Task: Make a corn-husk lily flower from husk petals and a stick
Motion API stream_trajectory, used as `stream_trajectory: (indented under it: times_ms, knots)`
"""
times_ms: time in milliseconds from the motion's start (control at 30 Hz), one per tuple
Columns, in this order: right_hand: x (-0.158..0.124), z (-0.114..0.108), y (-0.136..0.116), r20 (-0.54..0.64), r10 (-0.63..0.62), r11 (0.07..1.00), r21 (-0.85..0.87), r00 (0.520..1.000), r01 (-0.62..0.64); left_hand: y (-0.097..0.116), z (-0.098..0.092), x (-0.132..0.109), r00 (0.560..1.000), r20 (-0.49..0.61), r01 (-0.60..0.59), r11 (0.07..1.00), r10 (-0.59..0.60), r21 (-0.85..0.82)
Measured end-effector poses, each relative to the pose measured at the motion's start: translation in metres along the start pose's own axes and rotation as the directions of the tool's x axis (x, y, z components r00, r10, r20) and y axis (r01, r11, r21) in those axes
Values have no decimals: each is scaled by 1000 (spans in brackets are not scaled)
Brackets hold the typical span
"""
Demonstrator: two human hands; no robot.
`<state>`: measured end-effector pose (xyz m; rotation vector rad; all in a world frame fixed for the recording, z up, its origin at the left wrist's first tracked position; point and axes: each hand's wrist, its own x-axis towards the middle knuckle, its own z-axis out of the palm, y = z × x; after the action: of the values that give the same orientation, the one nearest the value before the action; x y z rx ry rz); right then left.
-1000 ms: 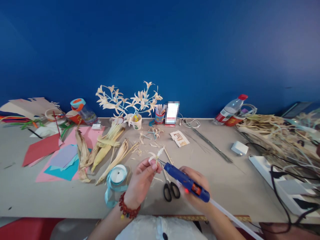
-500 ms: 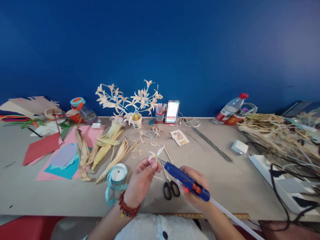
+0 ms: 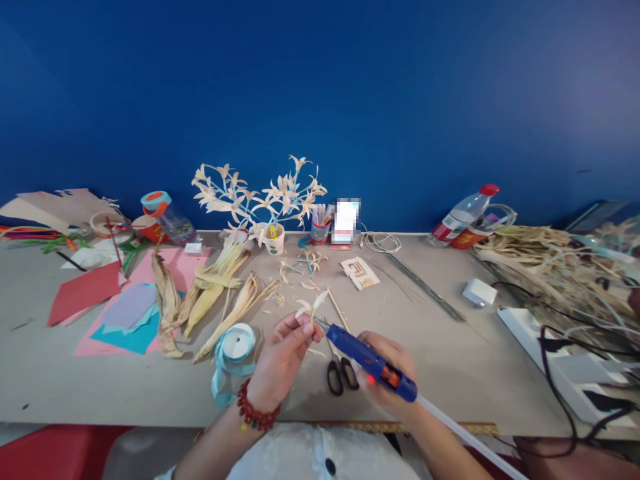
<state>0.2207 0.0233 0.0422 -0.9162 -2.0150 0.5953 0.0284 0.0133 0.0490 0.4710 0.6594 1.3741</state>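
Between the thumb and fingers of my left hand (image 3: 286, 351) is a small pale flower (image 3: 311, 308) made of husk-like petals, held upright by its base. My right hand (image 3: 387, 373) grips a blue hot glue gun (image 3: 373, 360) with a glowing red light and a long white glue stick out of its back. The gun's nozzle reaches the flower's base, close to my left fingertips; whether it touches I cannot tell. Below the gun lie scissors (image 3: 343, 377) with black handles, their blades partly hidden. Left of my left hand sits a roll of light blue ribbon (image 3: 237, 343).
Corn husks (image 3: 217, 293) and coloured paper (image 3: 85, 290) lie to the left. Behind stand finished-looking flower stems (image 3: 280, 193) in a white cup (image 3: 273, 240) and a phone (image 3: 345, 223). To the right are thin wires (image 3: 425, 287), a power strip (image 3: 540, 363) with black cables, and a bottle (image 3: 463, 217).
Both hands stay almost in place, the glue gun's nozzle still at the flower's base. The whole view has shifted very slightly.
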Motion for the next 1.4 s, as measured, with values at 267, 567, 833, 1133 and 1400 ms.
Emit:
stream_trajectory:
  times_ms: [267, 567, 833, 1133, 1400]
  knots:
    - [3, -1, -4, 15, 12, 1000, 0, 1000, -12, 1, 1, -3, 1000, -4, -1, 1000, 1, 1]
    - [5, -2, -7, 47, 29, 1000, -1, 998, -29, 0, 0, -2, 1000, -12, 13, 1000, -13, -22]
    - [3, -2, -2, 79, 3, 1000, -26, 997, -1, 2, -1, -3, 1000, -19, 9, 1000, -9, -15]
    - [5, -15, 26, 66, 4, 939, -344, 998, 19, 6, -6, -4, 998, 55, -22, 998, 19, 59]
    - [27, -45, 117, 114, 448, 591, -782, 886, -198, 31, -38, -2, 978, -17, -205, 977, 206, 55]
